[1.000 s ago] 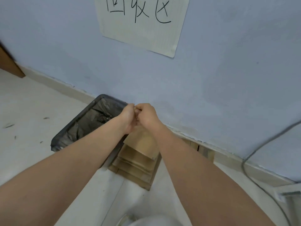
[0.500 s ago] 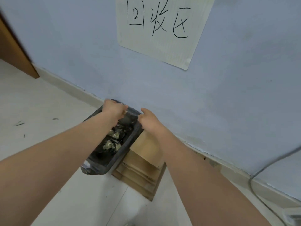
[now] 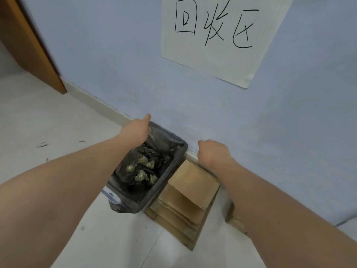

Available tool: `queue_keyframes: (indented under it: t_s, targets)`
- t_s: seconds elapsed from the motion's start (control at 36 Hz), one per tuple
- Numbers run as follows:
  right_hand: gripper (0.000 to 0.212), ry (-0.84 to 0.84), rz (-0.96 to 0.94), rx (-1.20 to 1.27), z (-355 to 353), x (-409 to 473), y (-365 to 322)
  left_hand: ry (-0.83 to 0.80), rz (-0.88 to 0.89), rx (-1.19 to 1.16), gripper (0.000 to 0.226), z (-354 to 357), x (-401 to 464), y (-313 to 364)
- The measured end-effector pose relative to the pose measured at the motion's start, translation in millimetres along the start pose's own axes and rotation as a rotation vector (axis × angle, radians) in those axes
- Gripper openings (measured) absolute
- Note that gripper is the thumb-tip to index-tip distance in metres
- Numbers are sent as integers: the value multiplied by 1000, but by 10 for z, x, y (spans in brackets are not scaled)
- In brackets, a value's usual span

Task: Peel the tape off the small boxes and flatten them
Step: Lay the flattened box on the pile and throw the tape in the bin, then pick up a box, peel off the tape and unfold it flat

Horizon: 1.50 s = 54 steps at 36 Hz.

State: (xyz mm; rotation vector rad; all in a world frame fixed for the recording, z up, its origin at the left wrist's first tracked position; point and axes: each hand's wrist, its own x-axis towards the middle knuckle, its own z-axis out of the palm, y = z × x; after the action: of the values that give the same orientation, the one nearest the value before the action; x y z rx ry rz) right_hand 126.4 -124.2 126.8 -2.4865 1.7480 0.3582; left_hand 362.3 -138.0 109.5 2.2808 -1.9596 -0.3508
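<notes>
A stack of flattened brown cardboard boxes (image 3: 185, 202) lies on the floor against the wall. To its left stands a bin (image 3: 174, 169) with a black liner, and crumpled wads of tape (image 3: 144, 172) lie inside it. My left hand (image 3: 137, 130) hangs over the bin's far left rim with one digit sticking out; its other fingers point down, out of sight. My right hand (image 3: 211, 152) hovers above the far end of the stack near the skirting, back up and fingers curled under. Nothing shows in either hand.
A paper sign (image 3: 218, 35) with handwritten characters hangs on the blue wall. A wooden door frame (image 3: 32, 47) stands at the far left. More brown cardboard (image 3: 232, 217) shows by the wall behind my right forearm. White floor tiles spread to the left.
My hands were pinched together above the stack a second ago. They have parted: the left swung over the bin, the right moved right. The view tilted up and drew closer.
</notes>
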Motion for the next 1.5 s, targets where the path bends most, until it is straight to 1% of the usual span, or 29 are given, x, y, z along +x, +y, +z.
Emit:
queue_keyframes:
  t_s: [0.03, 0.06, 0.14, 0.22, 0.28, 0.36, 0.47, 0.58, 0.67, 0.72, 0.75, 0.83, 0.94, 0.97, 1.06, 1.08, 1.22, 1.31, 1.36, 1.5]
  targets:
    - [23, -14, 9, 7, -8, 0, 5, -16, -10, -14, 27, 20, 1, -4]
    - [23, -26, 17, 21, -20, -1, 10, -32, -14, -25, 24, 41, 10, -15]
    - [23, -62, 31, 59, -59, -3, 17, -67, -3, -18, 11, 97, 55, -55]
    - [22, -84, 40, 70, -88, 13, 23, -98, -3, 64, 14, 159, 102, -114]
    - [15, -88, 50, 60, -79, 36, 37, -88, 2, 126, 16, 174, 111, -123]
    - [27, -74, 57, 66, -50, 76, 53, -128, 4, 255, 20, 202, 134, -118]
    - [27, -87, 48, 76, -37, 109, 72, -174, 4, 389, 20, 199, 140, -81]
    - [26, -89, 40, 78, -24, 134, 85, -145, 44, 424, 21, 195, 123, -56]
    - [18, -89, 43, 89, -30, 134, 104, -76, 93, 375, 27, 187, 92, -11]
    - [23, -82, 50, 108, -25, 112, 130, -48, 146, 358, 33, 183, 70, 69]
    - [24, -82, 55, 120, -24, 91, 144, -43, 181, 364, 35, 179, 53, 128]
    - [13, -89, 69, 121, -40, -18, 217, -33, 283, 391, 41, 156, -23, 361]
    - [9, -65, 97, 103, -49, -199, 410, -29, 380, 364, 40, 153, -127, 743]
    - [10, -66, 113, 103, -52, -249, 475, -30, 403, 357, 38, 157, -157, 851]
    - [27, -85, 164, 100, -59, -426, 695, -39, 460, 341, 35, 172, -264, 1208]
    - [29, -86, 179, 99, -60, -497, 774, -45, 473, 335, 35, 185, -298, 1331]
    - [33, -84, 261, 124, 22, -862, 1188, -69, 537, 284, 40, 293, -499, 1952]
    - [42, -106, 320, 156, 116, -1053, 1435, -78, 573, 253, 42, 405, -616, 2321]
    - [47, -116, 362, 185, 191, -1191, 1603, -104, 605, 241, 44, 509, -699, 2560]
    - [51, -158, 449, 236, 473, -1500, 1982, -180, 698, 245, 49, 898, -887, 3057]
